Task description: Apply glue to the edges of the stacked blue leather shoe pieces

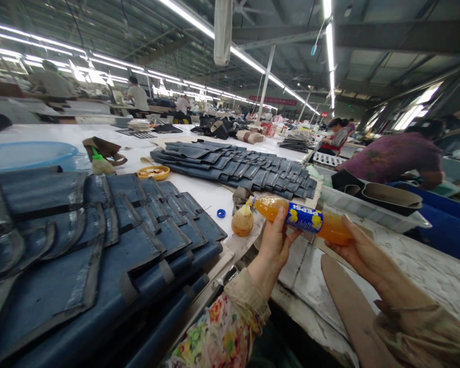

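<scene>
A plastic bottle of orange liquid with a blue label lies tipped nearly level between my hands. My left hand grips it near the neck, and my right hand is closed around its base end. The bottle's mouth meets the top of a small, round squeeze bottle, which stands on the table and has orange-brown liquid inside. Whether liquid is flowing cannot be made out. A blue cap lies to the left of the squeeze bottle. Dark cloth is bunched just behind it.
Stacked blue pieces with dark edging cover the left side; another such pile lies farther back. A yellow dish, a green-tipped bottle and a blue basin stand behind. At right, a co-worker bends near a white tray.
</scene>
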Demonstrator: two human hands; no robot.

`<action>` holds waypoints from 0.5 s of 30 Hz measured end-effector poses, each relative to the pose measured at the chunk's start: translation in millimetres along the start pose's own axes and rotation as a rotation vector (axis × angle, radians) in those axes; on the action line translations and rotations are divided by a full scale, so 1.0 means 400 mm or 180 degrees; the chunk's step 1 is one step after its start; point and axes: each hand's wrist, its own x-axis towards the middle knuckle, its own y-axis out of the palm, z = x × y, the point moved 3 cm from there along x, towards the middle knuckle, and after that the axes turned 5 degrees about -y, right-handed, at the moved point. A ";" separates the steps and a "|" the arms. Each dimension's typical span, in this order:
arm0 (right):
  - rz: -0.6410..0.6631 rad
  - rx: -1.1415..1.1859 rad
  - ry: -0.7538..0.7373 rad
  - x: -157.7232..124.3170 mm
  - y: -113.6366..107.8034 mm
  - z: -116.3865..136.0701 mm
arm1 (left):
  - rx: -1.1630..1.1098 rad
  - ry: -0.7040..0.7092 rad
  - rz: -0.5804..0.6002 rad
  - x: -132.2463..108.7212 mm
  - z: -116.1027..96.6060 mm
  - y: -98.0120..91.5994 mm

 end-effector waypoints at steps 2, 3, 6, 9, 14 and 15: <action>-0.0049 0.0030 0.0026 0.002 -0.004 -0.001 | -0.0021 -0.0020 0.0024 0.000 0.001 0.001; -0.0059 0.0045 0.0036 0.002 -0.005 -0.001 | -0.0034 -0.0027 0.0018 0.000 0.001 0.002; -0.0024 0.0072 0.0048 0.001 -0.004 0.000 | -0.0064 -0.0039 -0.0034 -0.002 0.001 0.002; -0.0040 0.0065 0.0049 -0.001 -0.001 0.002 | -0.0063 -0.0046 -0.0061 -0.002 0.001 0.001; -0.0108 0.0081 0.0060 -0.003 0.001 0.001 | -0.0035 -0.0035 -0.0040 0.001 0.004 -0.001; -0.0103 0.0092 0.0056 -0.002 0.000 0.001 | -0.0039 -0.0033 -0.0043 0.001 0.004 0.000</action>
